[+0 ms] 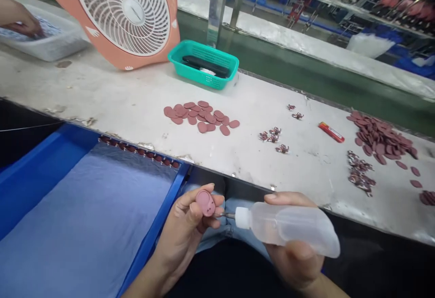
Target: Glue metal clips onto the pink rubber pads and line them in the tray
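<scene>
Head view: our left hand (186, 230) pinches a dull-red disc (205, 203) between thumb and fingers, its face with small holes turned up to us. Our right hand (299, 261) is wrapped round a bottle (292, 228), which lies almost level, its metal nozzle (228, 215) pointing at the disc's lower right side; we cannot tell whether the tip touches. Both hands are over our lap, on our side of the table's (112, 94) near edge. The left wrist overlaps the right rim of the blue bin (169, 202), so room is tight there; the right fingers come close to the table edge in view. Along the bin's far end, under the table edge, sits a row of dark-red pieces (137, 149). Past the edge, a strip of open table separates us from the loose discs (204, 116). Beyond these, the green basket (200, 79) and the fan (132, 21) limit reach toward the back. On the right, a red lighter (331, 132) lies beside the larger heap (382, 137).
</scene>
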A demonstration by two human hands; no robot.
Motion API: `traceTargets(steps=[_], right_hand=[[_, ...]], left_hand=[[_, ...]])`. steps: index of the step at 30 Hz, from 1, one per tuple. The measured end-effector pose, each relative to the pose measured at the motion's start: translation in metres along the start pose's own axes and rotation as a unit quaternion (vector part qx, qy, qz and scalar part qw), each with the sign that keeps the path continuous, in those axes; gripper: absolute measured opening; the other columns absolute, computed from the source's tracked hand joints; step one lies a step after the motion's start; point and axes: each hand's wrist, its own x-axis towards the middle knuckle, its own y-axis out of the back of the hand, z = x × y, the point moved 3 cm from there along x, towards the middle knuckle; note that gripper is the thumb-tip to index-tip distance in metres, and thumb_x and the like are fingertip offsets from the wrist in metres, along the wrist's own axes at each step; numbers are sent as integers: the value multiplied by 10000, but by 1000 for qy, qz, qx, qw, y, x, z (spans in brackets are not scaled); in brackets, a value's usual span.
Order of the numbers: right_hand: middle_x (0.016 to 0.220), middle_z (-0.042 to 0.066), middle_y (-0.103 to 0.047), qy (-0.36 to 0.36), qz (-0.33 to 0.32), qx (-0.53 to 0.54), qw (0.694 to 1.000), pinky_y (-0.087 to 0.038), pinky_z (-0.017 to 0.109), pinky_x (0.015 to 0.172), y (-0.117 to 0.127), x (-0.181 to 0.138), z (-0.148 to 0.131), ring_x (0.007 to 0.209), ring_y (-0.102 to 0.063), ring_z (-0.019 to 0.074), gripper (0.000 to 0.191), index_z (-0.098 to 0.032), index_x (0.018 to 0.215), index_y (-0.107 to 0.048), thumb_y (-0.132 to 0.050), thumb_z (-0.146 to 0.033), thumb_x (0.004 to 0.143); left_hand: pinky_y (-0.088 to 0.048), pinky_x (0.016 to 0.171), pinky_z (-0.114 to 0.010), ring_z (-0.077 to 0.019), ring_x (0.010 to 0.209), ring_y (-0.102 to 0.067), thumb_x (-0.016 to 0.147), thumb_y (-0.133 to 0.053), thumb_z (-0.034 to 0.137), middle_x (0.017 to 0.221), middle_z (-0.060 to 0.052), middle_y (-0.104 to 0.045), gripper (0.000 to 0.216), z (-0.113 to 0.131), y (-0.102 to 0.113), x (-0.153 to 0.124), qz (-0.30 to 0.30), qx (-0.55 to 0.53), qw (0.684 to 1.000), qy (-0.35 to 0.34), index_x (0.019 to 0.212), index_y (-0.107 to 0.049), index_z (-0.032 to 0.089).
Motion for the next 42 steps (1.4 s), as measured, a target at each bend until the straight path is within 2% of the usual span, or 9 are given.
traceTargets(steps=[3,8,13,18,22,27,31,36,42], right_hand=[[815,58,-667,79,36,-4,996,-481,377,542,-6,0,0,579,-569,205,390,-296,958,-705,-717,-637,769],[750,61,-677,101,-14,-32,994,-473,350,468,-8,3,1,526,-583,202,408,-275,990,-704,-711,-626,782],[644,36,-661,94,-5,-23,995,-473,344,416,-8,3,2,475,-587,207,389,-308,1038,-694,-680,-626,815],[680,33,-682,133,-61,-28,989,-494,342,414,-5,6,1,487,-611,205,302,-345,1129,-672,-652,-521,885],[720,36,-683,139,-72,-33,987,-498,349,421,-3,6,1,492,-610,202,313,-349,1170,-655,-641,-503,898],[759,44,-664,152,-33,-22,988,-451,335,424,-3,4,4,505,-576,187,340,-320,1140,-667,-624,-547,891],[787,56,-665,165,2,-17,986,-464,344,445,-2,3,6,539,-591,200,333,-294,1113,-680,-633,-531,884],[645,28,-613,148,-21,-57,987,-428,329,378,-2,4,5,444,-521,184,348,-315,1095,-689,-663,-565,855],[843,59,-697,178,-22,-55,982,-491,334,446,0,3,6,536,-606,189,273,-318,1137,-671,-597,-478,929]], left_hand=[[-571,570,-153,-127,678,-721,663,-848,482,839,-31,-807,369,0,-2,1,-12,14,1000,-7,962,-808,269],[-570,567,-159,-111,607,-692,630,-862,494,810,-29,-808,380,0,-6,1,-5,26,1000,-3,933,-817,269],[-559,541,-157,-105,566,-668,579,-886,500,780,-33,-805,388,1,-7,3,16,35,999,7,882,-825,266],[-550,519,-155,-107,531,-666,531,-907,492,755,-34,-802,395,1,-8,3,28,36,999,19,848,-829,271],[-563,542,-163,-106,539,-671,578,-885,502,779,-34,-806,388,0,-6,3,15,42,999,13,885,-826,272],[-568,558,-158,-125,628,-704,628,-859,501,804,-35,-809,373,0,-5,3,-3,42,999,2,923,-819,276],[-558,544,-147,-111,597,-689,617,-867,495,794,-43,-807,377,1,-7,5,-5,36,999,-6,913,-821,266],[-560,544,-146,-113,587,-691,603,-876,490,790,-42,-808,371,1,-7,4,0,40,999,2,900,-824,273],[-564,554,-139,-104,577,-689,604,-880,483,786,-30,-808,372,-1,-7,2,0,41,999,6,901,-824,268]])
